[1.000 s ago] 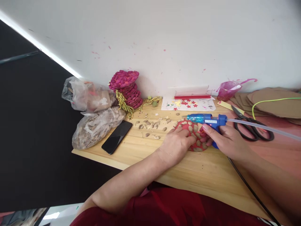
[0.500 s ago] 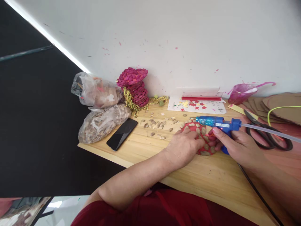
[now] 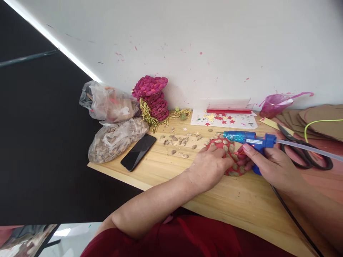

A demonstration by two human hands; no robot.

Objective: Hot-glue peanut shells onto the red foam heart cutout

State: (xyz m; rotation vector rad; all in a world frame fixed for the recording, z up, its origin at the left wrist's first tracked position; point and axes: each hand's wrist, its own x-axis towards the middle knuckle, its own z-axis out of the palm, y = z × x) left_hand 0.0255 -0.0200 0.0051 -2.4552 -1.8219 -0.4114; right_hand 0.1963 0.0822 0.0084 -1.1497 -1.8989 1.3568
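My left hand (image 3: 210, 166) rests on a round red piece (image 3: 219, 145) dotted with brown shells, its fingers bent over the left side. My right hand (image 3: 276, 166) is wrapped round the handle of a blue glue gun (image 3: 241, 137), whose metal tip points left above the red piece. A clear glue stick (image 3: 308, 147) sticks out of the gun's back. The right fingertips lie beside the red piece's right edge, partly behind the gun. Loose brown shells (image 3: 183, 141) are scattered on the wooden table (image 3: 166, 175) to the left of the piece.
A black phone (image 3: 138, 152) and plastic bags (image 3: 115, 141) lie at the left. Behind stand a magenta shell-covered stack (image 3: 158, 103), star cutouts on white paper (image 3: 197, 117) and a pink cup (image 3: 274, 107). Black-handled scissors (image 3: 300, 153) and brown cardboard pieces (image 3: 327, 121) are at the right.
The glue gun's back end has shifted very slightly to the right with my right hand. My left hand keeps its place on the red piece.
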